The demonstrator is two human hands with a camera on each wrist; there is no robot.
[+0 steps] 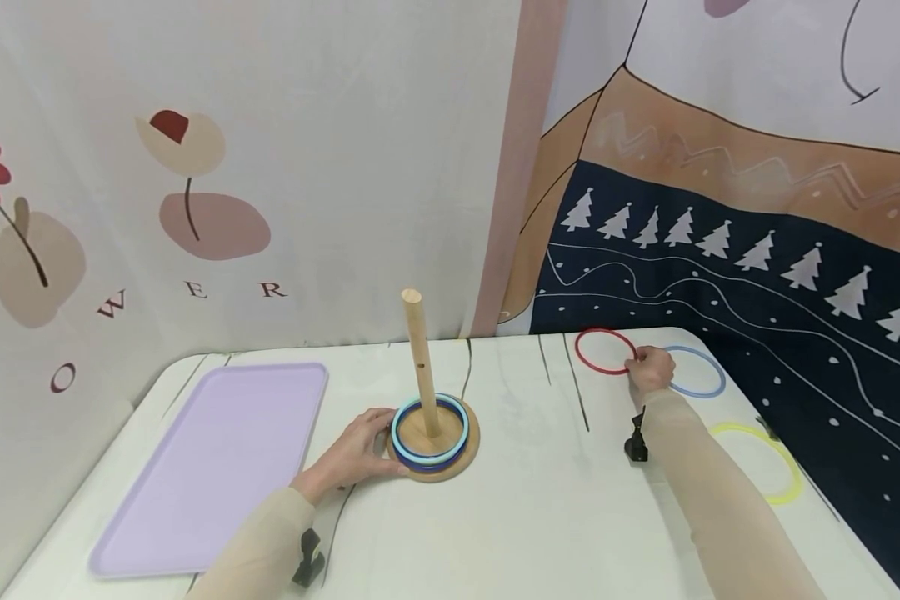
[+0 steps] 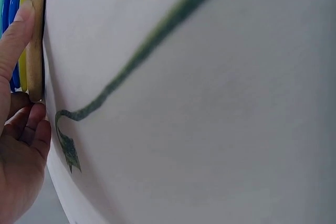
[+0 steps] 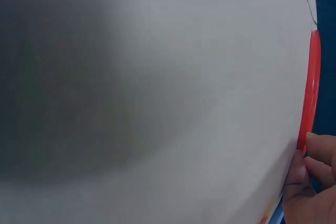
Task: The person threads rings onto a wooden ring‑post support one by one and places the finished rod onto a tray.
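Observation:
A wooden ring-toss stand [image 1: 417, 358] has an upright post on a round base [image 1: 470, 452]. Round the post lie a turquoise ring [image 1: 461, 421] and blue rings [image 2: 13, 35]; a yellow ring [image 2: 23, 51] shows beneath them in the left wrist view. My left hand [image 1: 356, 448] grips the base's left side, thumb at the front and fingers behind. At the far right of the table, my right hand [image 1: 651, 369] pinches the near right edge of a red ring [image 1: 577, 350] between thumb and fingers; the right wrist view shows the red ring [image 3: 311, 87] edge-on.
A light blue ring [image 1: 708, 393] lies just right of my right hand. Nearer, a larger yellow ring [image 1: 793, 475] is partly covered by my right forearm. On the left of the white table [image 1: 540, 517] lies a lilac tray [image 1: 232, 450]. Printed curtains [image 1: 360, 208] hang behind.

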